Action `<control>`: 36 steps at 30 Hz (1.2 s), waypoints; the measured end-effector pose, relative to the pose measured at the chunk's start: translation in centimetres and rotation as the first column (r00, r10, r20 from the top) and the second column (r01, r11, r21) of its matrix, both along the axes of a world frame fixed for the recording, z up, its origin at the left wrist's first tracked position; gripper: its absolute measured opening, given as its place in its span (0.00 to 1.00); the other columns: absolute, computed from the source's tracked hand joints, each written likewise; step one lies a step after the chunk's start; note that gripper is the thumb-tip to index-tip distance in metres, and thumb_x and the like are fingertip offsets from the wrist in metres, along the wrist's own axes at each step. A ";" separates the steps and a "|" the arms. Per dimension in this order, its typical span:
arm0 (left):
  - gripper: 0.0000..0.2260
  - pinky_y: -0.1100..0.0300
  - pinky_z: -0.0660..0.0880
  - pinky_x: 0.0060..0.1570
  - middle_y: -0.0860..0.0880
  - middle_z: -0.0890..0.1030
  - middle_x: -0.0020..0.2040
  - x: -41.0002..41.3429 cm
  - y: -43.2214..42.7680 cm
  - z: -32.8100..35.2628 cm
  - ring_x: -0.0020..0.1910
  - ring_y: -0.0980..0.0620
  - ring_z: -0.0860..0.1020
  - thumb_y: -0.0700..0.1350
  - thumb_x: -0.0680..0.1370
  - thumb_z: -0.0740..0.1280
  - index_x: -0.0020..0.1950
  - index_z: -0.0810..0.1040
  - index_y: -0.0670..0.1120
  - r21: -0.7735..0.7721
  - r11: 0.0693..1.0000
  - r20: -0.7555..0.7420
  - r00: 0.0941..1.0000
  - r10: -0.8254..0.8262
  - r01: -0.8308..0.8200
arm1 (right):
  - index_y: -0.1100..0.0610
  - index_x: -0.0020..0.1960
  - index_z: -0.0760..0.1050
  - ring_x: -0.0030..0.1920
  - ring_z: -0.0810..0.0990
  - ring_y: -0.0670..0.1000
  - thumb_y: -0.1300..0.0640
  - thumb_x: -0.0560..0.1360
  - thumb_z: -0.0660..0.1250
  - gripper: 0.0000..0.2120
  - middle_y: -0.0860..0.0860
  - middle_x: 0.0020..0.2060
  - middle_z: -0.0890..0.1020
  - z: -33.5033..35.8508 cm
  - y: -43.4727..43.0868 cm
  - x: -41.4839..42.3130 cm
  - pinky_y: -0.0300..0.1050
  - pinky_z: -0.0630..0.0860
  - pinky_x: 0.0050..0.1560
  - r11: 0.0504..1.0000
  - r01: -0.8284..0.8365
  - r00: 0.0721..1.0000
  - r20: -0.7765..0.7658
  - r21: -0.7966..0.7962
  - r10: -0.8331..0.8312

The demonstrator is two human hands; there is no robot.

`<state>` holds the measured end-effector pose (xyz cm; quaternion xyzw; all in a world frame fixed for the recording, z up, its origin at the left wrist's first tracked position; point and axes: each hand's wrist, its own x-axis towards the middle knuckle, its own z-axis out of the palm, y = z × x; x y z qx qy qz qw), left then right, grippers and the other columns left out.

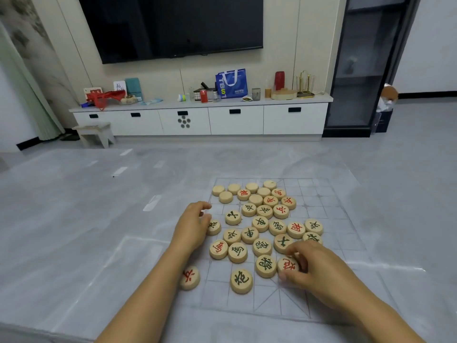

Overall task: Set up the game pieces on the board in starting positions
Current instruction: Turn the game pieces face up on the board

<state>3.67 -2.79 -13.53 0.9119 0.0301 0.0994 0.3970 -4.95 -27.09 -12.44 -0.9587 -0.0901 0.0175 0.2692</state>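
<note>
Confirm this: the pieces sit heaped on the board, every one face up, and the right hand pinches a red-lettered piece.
One thing is wrong: not every one is face up. The head view shows several blank-topped pieces at the heap's far end. Otherwise right: pieces heaped on the board, right hand pinching a red-lettered piece.

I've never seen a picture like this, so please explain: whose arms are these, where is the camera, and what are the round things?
The camera sits on a person's head, looking down, so you see their own two arms. There is no machine here. The round things are wooden game pieces heaped on a see-through board, which lies on a grey surface. Some lie blank side up. The right hand pinches a red-marked piece. The left hand touches a piece at the board's left edge; whether it grips it, I can't tell.
</note>
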 end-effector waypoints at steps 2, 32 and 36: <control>0.15 0.54 0.66 0.64 0.46 0.69 0.68 2.3 -0.9 -0.6 0.65 0.47 0.69 0.43 0.79 0.60 0.66 0.70 0.48 0.161 0.986 -0.019 0.999 -0.050 0.052 | 0.43 0.55 0.70 0.45 0.73 0.42 0.41 0.72 0.64 0.14 0.40 0.45 0.72 0.0 0.0 0.2 0.37 0.71 0.45 0.999 0.020 1.000 0.022 0.048 -0.021; 0.19 0.56 0.47 0.74 0.65 0.47 0.71 -10.4 10.7 -3.4 0.73 0.62 0.45 0.77 0.63 0.36 0.52 0.33 0.84 0.467 0.835 -0.183 0.955 -0.232 0.292 | 0.46 0.58 0.70 0.45 0.72 0.42 0.45 0.77 0.59 0.11 0.41 0.47 0.70 -0.2 -1.4 -1.6 0.38 0.73 0.48 0.998 -0.068 0.984 0.165 -0.001 0.067; 0.25 0.61 0.40 0.71 0.73 0.41 0.69 -13.8 9.4 -2.5 0.71 0.68 0.38 0.80 0.57 0.32 0.51 0.28 0.83 0.407 0.827 -0.277 0.916 -0.291 0.387 | 0.45 0.57 0.70 0.43 0.72 0.41 0.44 0.77 0.58 0.11 0.40 0.44 0.70 -0.1 -1.4 -2.5 0.35 0.70 0.46 0.993 -0.118 0.981 0.152 -0.026 0.120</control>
